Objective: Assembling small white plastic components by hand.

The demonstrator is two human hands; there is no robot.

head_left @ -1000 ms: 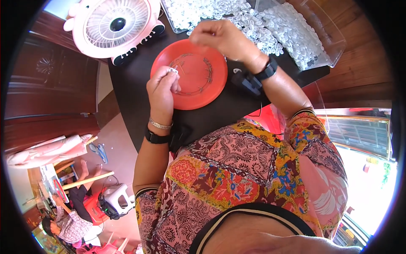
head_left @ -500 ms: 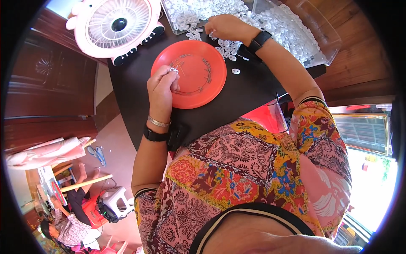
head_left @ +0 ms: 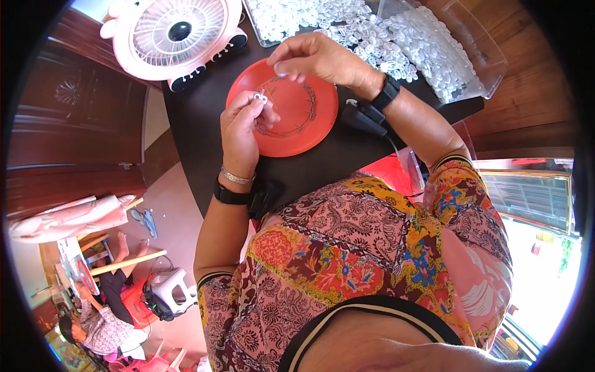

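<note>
My left hand (head_left: 243, 127) is closed in a pinch over the left side of a red plate (head_left: 297, 146). A small white two-holed plastic piece (head_left: 261, 98) stands up from its fingertips. My right hand (head_left: 319, 61) hovers over the plate's far edge, thumb and fingers drawn together; whether they hold something small is unclear. Thin dark metal bits (head_left: 312, 102) lie in a ring inside the plate. Beyond it, a pile of the same white pieces (head_left: 396, 69) spreads across the black table (head_left: 192, 130).
A pink-rimmed fan (head_left: 180, 31) stands at the far left. Clear trays (head_left: 493, 77) hold many more white pieces at the far right. A black device (head_left: 364, 119) hangs at my right wrist. Another person (head_left: 111, 328) sits at lower left near a white stool (head_left: 173, 291).
My right hand has come left and nearer, from the white pile to above the plate. My left hand has shifted slightly right, still pinching the white piece.
</note>
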